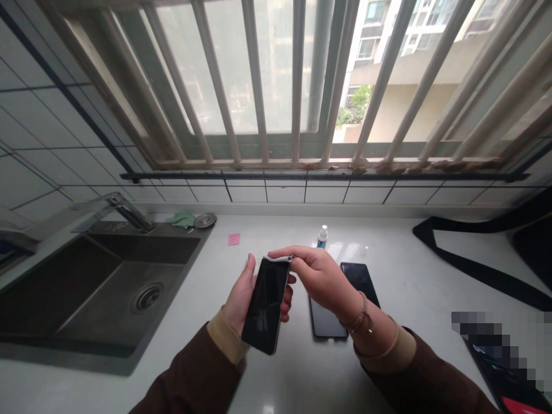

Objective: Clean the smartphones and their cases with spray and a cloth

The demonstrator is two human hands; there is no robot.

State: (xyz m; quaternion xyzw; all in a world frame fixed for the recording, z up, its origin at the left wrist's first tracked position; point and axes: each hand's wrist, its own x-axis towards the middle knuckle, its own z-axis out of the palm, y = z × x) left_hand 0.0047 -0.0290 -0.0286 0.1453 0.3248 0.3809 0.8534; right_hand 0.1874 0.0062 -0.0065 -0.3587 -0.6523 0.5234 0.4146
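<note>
My left hand [240, 299] grips a black phone [266, 305] by its sides, screen up, above the white counter [276, 374]. My right hand [321, 276] reaches over from the right, its fingers pinched on a small white piece [278, 259] at the phone's top edge. Two more dark phones lie flat on the counter under my right wrist, one near [325, 325] and one farther right [360, 279]. A small white bottle [322, 236] with a blue label stands just behind my right hand.
A dark sink [107, 287] with a faucet [125, 210] fills the left. A green cloth [183, 219] and a metal strainer lid [204, 219] lie at its back corner. A pink note [233, 239] lies on the counter. A black strap [474, 264] lies at right. A barred window [297, 86] stands behind.
</note>
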